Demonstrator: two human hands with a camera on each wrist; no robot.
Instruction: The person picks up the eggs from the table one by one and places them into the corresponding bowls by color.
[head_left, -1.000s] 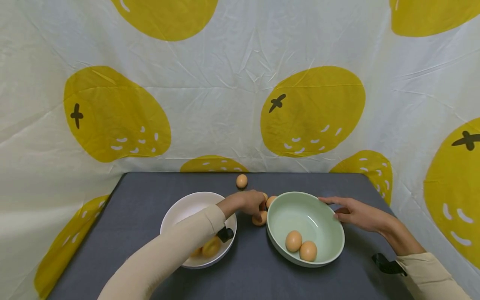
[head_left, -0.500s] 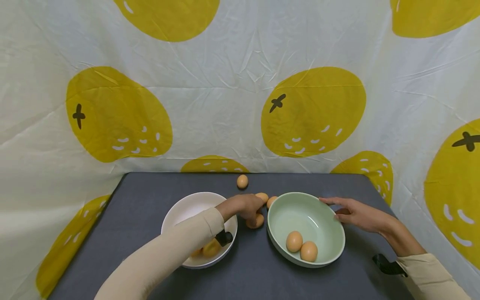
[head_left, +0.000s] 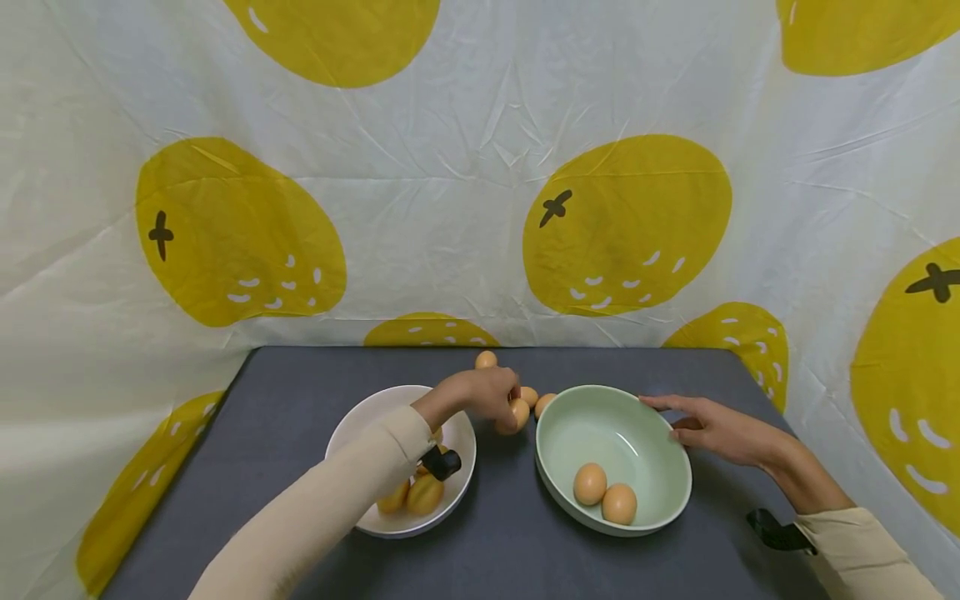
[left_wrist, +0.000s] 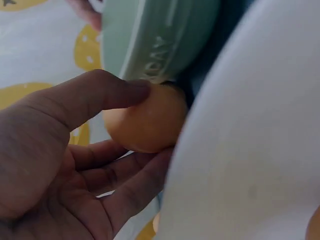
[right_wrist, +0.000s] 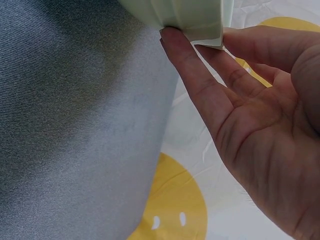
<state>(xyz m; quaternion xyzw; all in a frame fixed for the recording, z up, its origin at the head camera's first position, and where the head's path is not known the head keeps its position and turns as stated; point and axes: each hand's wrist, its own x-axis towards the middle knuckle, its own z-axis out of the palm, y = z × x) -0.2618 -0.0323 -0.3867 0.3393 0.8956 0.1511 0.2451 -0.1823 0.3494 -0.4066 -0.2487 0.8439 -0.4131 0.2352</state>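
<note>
My left hand pinches a brown egg between thumb and fingers, just off the right rim of the white bowl. In the left wrist view the egg shows plainly, thumb on one side and fingers under it. My right hand grips the far right rim of the pale green bowl; the right wrist view shows thumb and fingers on either side of its wall. Two eggs lie inside the green bowl. Several yellowish-brown rounded things lie in the white bowl, partly hidden by the left sleeve.
Two more eggs lie between the bowls, close to the green one's left side. Another egg is near the back edge of the dark grey table. A white cloth with yellow fruit prints hangs behind the table.
My left hand has drawn the egg a little left, away from the green bowl, and then up off its earlier spot. The right hand and green bowl have stayed put.
</note>
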